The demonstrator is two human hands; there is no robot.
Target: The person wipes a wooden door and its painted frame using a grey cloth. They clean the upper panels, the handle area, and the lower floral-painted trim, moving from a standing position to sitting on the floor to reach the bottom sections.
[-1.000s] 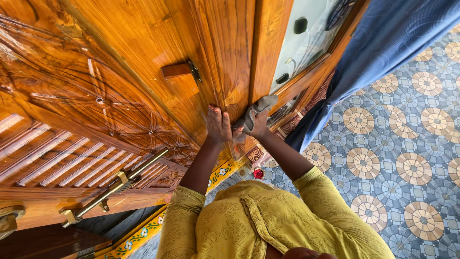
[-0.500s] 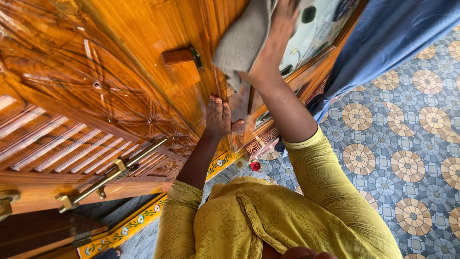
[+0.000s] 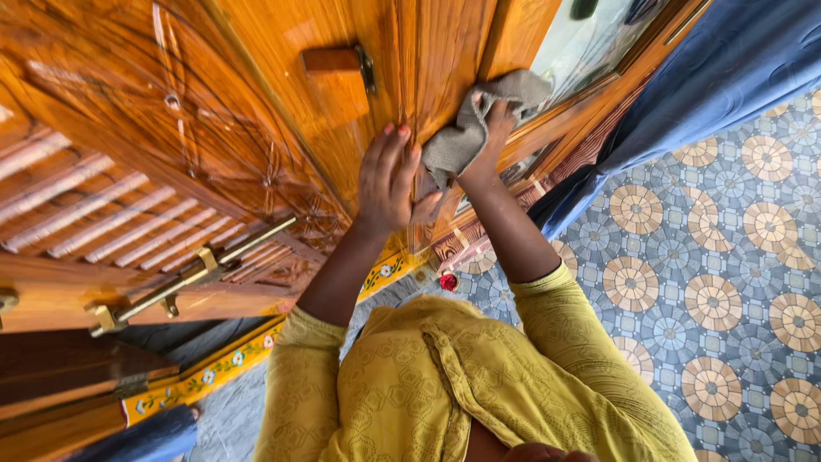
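Carved wooden door (image 3: pixel 214 111), glossy orange-brown; brass bar handle (image 3: pixel 184 278) low on it. Blue curtain (image 3: pixel 701 77) at right. Right hand (image 3: pixel 489 128) clutches grey cloth (image 3: pixel 466 133) against door edge. Left hand (image 3: pixel 386 181) open, flat on door.

2 hands (image 3: pixel 389 180), 1 grey cloth (image 3: pixel 466 137), 1 wooden door (image 3: pixel 256 103), 1 brass handle (image 3: pixel 192 274).

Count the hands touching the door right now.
2: left hand pressed flat on the wooden door; right hand just beside it, pressing a grey cloth against the door's edge.
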